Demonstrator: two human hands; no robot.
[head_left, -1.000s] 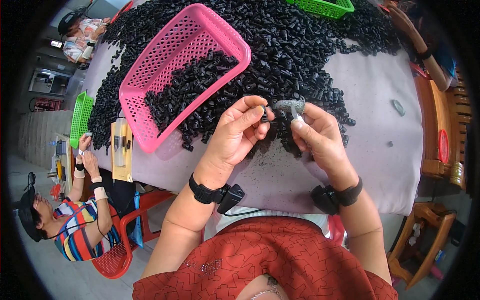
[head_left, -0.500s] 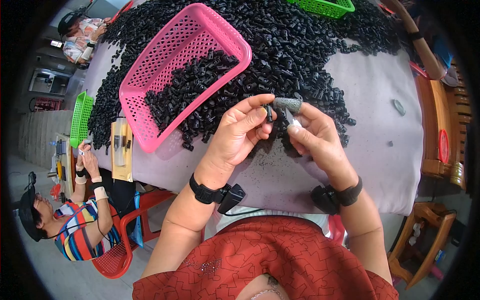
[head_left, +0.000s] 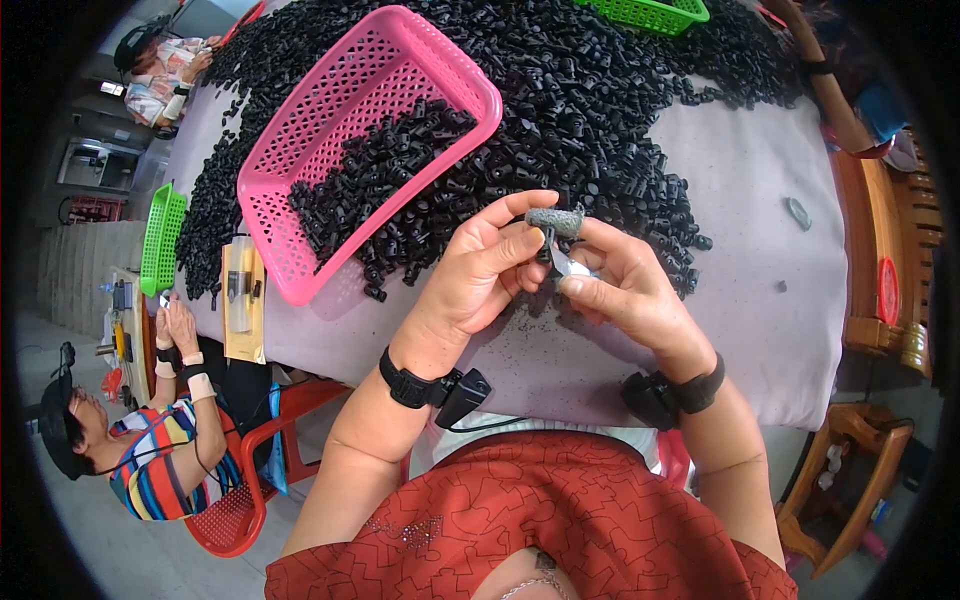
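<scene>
My left hand [head_left: 485, 265] pinches a small black plastic part [head_left: 544, 250] between thumb and fingers. In my right hand [head_left: 635, 280] is a small blade [head_left: 567, 265] with a whitish wrapped grip, pressed between thumb and fingers. A grey textured finger sleeve [head_left: 555, 220] covers the tip of my right index finger, which reaches over the part. Blade and part meet or nearly touch; the fingers partly hide the contact. Beyond both hands spreads a large pile of similar black parts [head_left: 600, 130].
A pink basket [head_left: 488, 112] of black parts stands tilted at left on the cloth-covered table [head_left: 740, 330]. Green baskets [head_left: 163, 240] [head_left: 655, 18] sit at left and far back. Black crumbs lie below my hands. Other people work at left and far right.
My right hand has shifted slightly left, bringing the finger sleeve and blade over the black part. My left hand stays nearly in place.
</scene>
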